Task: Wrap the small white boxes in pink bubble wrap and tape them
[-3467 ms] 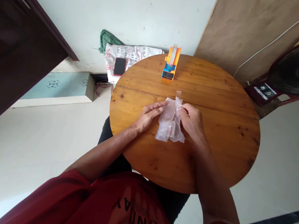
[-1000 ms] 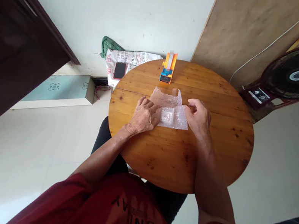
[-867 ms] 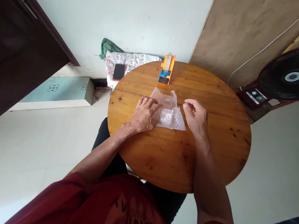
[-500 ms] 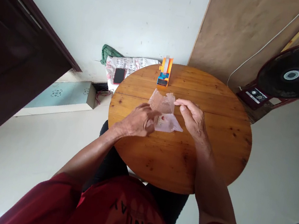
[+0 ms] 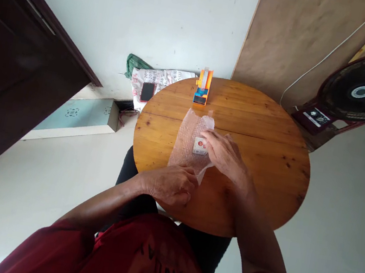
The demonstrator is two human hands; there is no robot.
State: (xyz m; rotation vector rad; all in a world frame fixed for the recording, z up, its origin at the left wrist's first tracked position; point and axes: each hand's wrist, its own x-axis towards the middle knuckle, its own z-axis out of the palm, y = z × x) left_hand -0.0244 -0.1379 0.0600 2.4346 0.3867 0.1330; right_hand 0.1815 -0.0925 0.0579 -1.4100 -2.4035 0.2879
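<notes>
A sheet of clear bubble wrap [image 5: 184,144] lies spread on the round wooden table [image 5: 266,179]. On it rests a small white box [image 5: 199,146] with a red mark and dark print. My left hand [image 5: 172,184] has its fingers curled closed on the near edge of the wrap, close to the table's front. My right hand [image 5: 224,155] reaches in from the right, thumb and fingers closed on the right end of the box and covering part of it. The wrap's near right corner sticks up between my hands.
An orange and blue tape dispenser [image 5: 203,87] stands towards the back of the table. Behind the table's left edge, a dark phone [image 5: 147,91] lies on a printed white sack [image 5: 139,78]. A large dark fan [image 5: 363,90] is at the right.
My left hand has come towards me with the wrap's near edge, opening the folded sheet and baring the box. The right hand has moved left and down onto the box.
</notes>
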